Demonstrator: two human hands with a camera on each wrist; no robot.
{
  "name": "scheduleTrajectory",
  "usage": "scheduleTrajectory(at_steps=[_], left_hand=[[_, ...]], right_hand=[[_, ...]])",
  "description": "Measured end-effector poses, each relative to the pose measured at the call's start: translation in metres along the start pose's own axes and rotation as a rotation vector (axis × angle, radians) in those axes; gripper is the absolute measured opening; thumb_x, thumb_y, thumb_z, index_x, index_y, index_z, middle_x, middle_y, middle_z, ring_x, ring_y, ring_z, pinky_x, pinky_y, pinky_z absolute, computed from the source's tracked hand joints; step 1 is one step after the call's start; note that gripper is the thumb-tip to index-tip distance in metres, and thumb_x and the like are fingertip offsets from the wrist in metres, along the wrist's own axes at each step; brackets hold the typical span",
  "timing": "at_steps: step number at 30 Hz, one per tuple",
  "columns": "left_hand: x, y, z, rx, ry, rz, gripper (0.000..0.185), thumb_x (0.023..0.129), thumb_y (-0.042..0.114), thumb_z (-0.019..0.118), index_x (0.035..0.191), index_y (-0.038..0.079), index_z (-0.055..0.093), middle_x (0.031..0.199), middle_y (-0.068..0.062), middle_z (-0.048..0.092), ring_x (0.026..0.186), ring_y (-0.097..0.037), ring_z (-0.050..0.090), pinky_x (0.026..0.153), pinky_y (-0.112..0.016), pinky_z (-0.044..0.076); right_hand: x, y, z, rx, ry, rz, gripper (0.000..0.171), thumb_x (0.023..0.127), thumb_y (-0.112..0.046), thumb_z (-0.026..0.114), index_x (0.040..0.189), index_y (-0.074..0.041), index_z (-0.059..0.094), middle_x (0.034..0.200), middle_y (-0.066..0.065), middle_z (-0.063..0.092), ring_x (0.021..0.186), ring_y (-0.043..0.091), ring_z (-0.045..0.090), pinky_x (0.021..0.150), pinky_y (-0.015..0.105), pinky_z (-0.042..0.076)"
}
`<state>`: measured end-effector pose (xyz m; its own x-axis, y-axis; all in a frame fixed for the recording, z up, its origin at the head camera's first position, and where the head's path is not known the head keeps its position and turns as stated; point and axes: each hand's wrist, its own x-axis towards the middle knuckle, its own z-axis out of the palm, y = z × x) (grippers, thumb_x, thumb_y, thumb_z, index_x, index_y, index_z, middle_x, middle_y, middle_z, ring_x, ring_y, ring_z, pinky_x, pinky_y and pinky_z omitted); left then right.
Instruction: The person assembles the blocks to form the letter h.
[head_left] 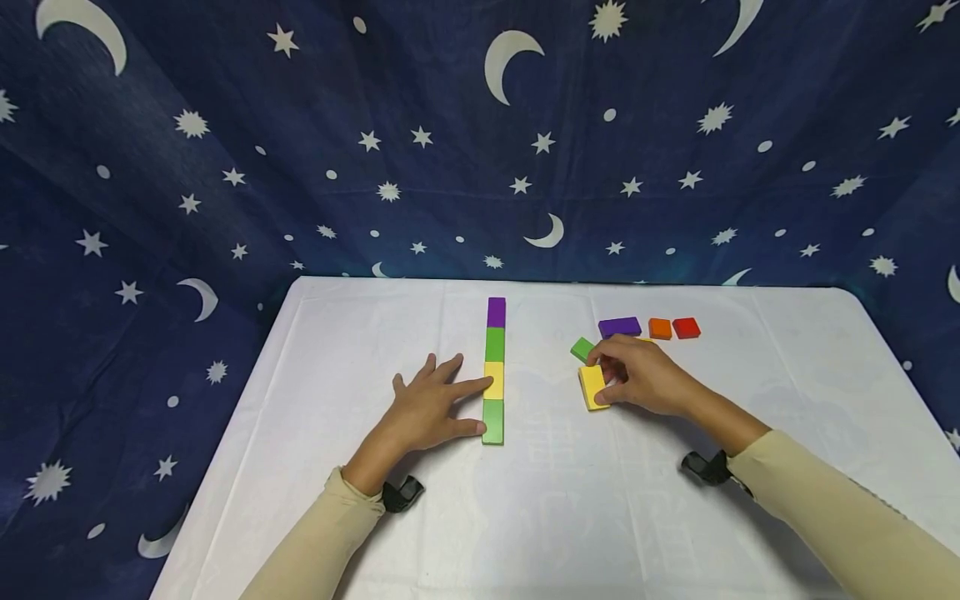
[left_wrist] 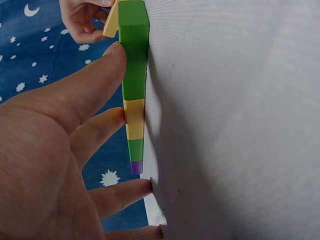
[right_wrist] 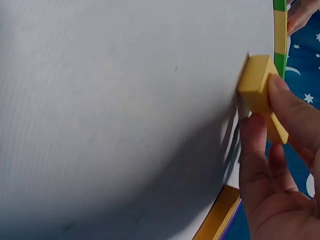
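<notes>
Here, items are listed from left to right across the white table (head_left: 360,333).

Left hand (head_left: 427,408): laid flat on the cloth with fingers spread and straight, nothing grasped. Its forefinger tip is set against the side of the yellow segment and its thumb tip against the near green segment of the block row (head_left: 494,371); the same contact is shown in the left wrist view, fingertips (left_wrist: 116,52) against the row (left_wrist: 134,90).

Block row: four flat blocks laid end to end in a straight line running away from the person, ordered purple, green, yellow, green from far to near. It lies at the table's middle, touched only by the left hand.

Yellow block (head_left: 592,387): a flat rectangular piece lying to the right of the row, well apart from it. It is judged rigid, light, smooth-faced and not fragile; it is best taken by its two long edges, since the broad faces could slip.

Right hand (head_left: 643,375): fingers curled over the yellow block and pinching it by its edges, as seen close in the right wrist view (right_wrist: 257,82). One end seems tilted off the cloth there.

Loose blocks: a green block (head_left: 582,348) lies just beyond the right hand; farther back a purple block (head_left: 619,327), an orange block (head_left: 660,328) and a red block (head_left: 686,327) are set side by side.
</notes>
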<state>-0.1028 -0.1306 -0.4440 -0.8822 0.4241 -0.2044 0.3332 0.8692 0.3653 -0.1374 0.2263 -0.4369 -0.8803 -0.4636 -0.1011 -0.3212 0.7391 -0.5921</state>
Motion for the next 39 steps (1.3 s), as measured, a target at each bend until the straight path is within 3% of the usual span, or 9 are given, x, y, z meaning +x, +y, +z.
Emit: scheduleTrajectory(at_steps=[10, 23, 32, 39], left_hand=[[0.0, 0.0, 0.001, -0.011, -0.006, -0.003, 0.068, 0.083, 0.061, 0.076, 0.146, 0.046, 0.054, 0.166, -0.011, 0.035, 0.152, -0.053, 0.022, 0.102, -0.089, 0.017], [0.001, 0.0, 0.001, -0.002, -0.002, 0.0, 0.069, 0.083, 0.061, 0.076, 0.146, 0.046, 0.053, 0.166, -0.011, 0.035, 0.152, -0.053, 0.022, 0.102, -0.089, 0.018], [0.001, -0.001, 0.0, -0.007, -0.003, -0.005, 0.069, 0.083, 0.061, 0.076, 0.146, 0.046, 0.053, 0.166, -0.011, 0.035, 0.152, -0.053, 0.022, 0.102, -0.089, 0.018], [0.0, 0.0, -0.001, -0.008, -0.002, -0.004, 0.069, 0.083, 0.061, 0.076, 0.146, 0.046, 0.053, 0.166, -0.011, 0.035, 0.152, -0.053, 0.023, 0.102, -0.089, 0.018]], right_hand=[[-0.004, -0.008, 0.003, 0.142, -0.005, 0.09, 0.04, 0.078, -0.014, 0.09, 0.11, -0.018, 0.067, 0.098, 0.001, 0.067, 0.083, 0.016, 0.061, 0.073, 0.023, 0.056], [-0.007, -0.023, 0.01, 0.38, -0.057, 0.204, 0.029, 0.086, -0.013, 0.082, 0.11, -0.011, 0.065, 0.1, 0.01, 0.061, 0.087, 0.024, 0.061, 0.072, 0.027, 0.058], [-0.009, -0.029, 0.02, 0.417, -0.069, 0.241, 0.03, 0.084, -0.014, 0.084, 0.109, -0.012, 0.067, 0.107, 0.011, 0.063, 0.076, 0.022, 0.065, 0.068, 0.028, 0.059], [-0.01, -0.034, 0.025, 0.383, -0.066, 0.209, 0.026, 0.081, -0.013, 0.086, 0.102, -0.013, 0.071, 0.104, 0.008, 0.067, 0.069, 0.022, 0.065, 0.064, 0.027, 0.055]])
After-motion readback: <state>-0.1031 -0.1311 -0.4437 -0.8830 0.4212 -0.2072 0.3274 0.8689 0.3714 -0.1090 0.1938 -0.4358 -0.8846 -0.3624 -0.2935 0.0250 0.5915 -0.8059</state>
